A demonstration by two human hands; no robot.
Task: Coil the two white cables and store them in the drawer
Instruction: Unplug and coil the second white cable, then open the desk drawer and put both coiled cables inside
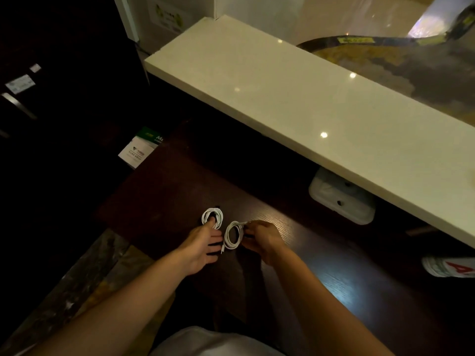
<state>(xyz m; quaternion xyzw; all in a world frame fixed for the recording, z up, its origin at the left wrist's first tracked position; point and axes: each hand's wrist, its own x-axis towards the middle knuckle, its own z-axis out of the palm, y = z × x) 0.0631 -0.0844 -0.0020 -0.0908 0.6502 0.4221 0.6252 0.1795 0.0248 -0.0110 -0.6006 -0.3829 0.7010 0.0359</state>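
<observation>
Pale cloth (205, 340) fills the bottom edge, nearest the lens. Below the white ledge (308, 98), on the dark desk (321, 253), the left grip (203, 246) lies spread, pressing the first coil (212, 217) of white cable flat; further right under that ledge the right grip (262, 240) pinches the second coil (233, 236) by its rim. Both coils look light, limp and springy: I would take each across all its loops

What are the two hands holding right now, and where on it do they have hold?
The right hand pinches the right-side coiled cable at its far rim. The left hand grips nothing; one straight finger touches the other coil.
</observation>
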